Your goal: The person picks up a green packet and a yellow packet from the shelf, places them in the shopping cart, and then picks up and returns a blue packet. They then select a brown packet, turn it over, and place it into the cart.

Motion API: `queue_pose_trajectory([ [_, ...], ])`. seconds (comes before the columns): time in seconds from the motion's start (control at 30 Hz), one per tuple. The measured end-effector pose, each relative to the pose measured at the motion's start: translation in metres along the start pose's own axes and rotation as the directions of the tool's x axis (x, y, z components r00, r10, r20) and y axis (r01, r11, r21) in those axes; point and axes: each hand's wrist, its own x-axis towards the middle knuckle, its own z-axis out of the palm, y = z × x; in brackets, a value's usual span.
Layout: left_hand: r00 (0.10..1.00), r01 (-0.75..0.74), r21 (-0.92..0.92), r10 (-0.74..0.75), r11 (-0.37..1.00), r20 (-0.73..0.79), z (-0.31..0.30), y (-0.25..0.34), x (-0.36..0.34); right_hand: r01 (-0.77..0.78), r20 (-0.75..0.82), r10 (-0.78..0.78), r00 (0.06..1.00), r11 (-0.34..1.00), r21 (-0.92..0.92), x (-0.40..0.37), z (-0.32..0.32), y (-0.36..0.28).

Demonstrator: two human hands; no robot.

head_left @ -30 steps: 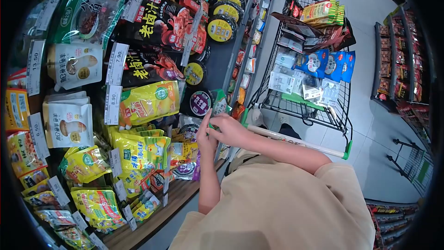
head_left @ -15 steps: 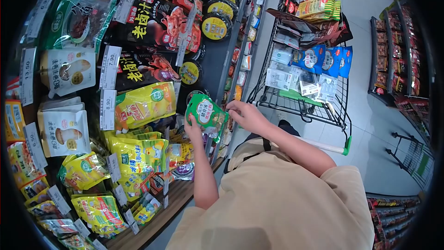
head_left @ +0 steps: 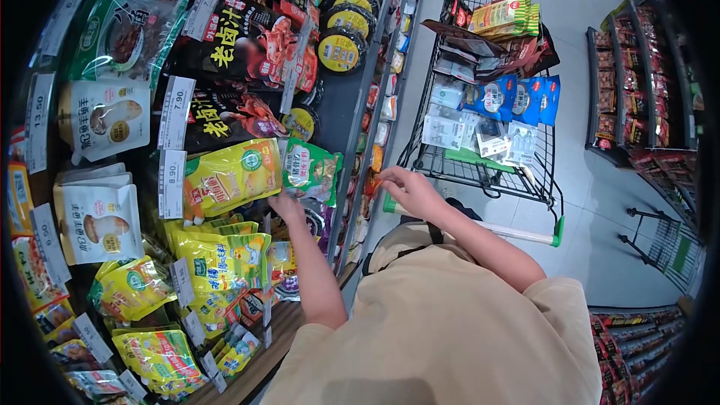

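A green seasoning packet point(head_left: 313, 171) with a clear window is at the shelf edge, right beside a large yellow packet point(head_left: 234, 175). My left hand point(head_left: 288, 208) grips it at the lower left corner, the fingers partly hidden. Empty and loosely curled, my right hand point(head_left: 409, 190) hovers near my waist, apart from the packet and close to the cart handle. Black packets with red print point(head_left: 234, 116) are just beyond the yellow one.
The shopping cart point(head_left: 480, 169) stands ahead to the right, holding blue packets point(head_left: 491, 97), yellow packets point(head_left: 504, 15) and white boxes. Round tubs point(head_left: 341, 51) line the shelf. Price tags point(head_left: 174, 184) jut out. A second cart point(head_left: 664, 247) stands at far right.
My left hand has carried the green packet left to the shelf, against the yellow packet. My right hand has come off the packet's edge and moved slightly right.
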Motion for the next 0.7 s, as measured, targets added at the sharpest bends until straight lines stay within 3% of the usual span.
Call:
queue_pose_trajectory([
  [0.03,1.0,0.0,-0.004,0.0,1.0,0.003,-0.009,-0.005,0.014,0.002,-0.003,-0.002,1.0,1.0,-0.004,0.0,-0.001,0.002],
  [0.1,0.984,-0.164,0.009,0.163,0.986,0.078,-0.02,-0.017,0.035,-0.003,-0.027,0.004,1.0,0.999,0.042,0.0,-0.002,0.004],
  [0.23,0.98,-0.201,0.057,0.2,0.978,0.026,-0.015,-0.015,0.033,-0.036,-0.04,0.039,0.998,0.998,0.058,-0.003,-0.005,0.0],
  [0.43,0.987,-0.129,0.064,0.122,0.99,0.108,-0.005,-0.006,0.013,-0.036,-0.059,0.038,0.998,0.999,0.031,-0.005,-0.001,0.004],
  [0.5,0.944,-0.313,0.089,0.3,0.946,0.137,-0.008,-0.016,0.019,-0.069,-0.04,0.071,0.997,0.996,0.05,-0.005,-0.001,0.005],
  [0.7,0.951,-0.283,0.08,0.269,0.956,0.154,-0.012,-0.009,0.015,-0.011,-0.119,0.017,0.993,0.999,0.048,-0.004,0.001,0.004],
])
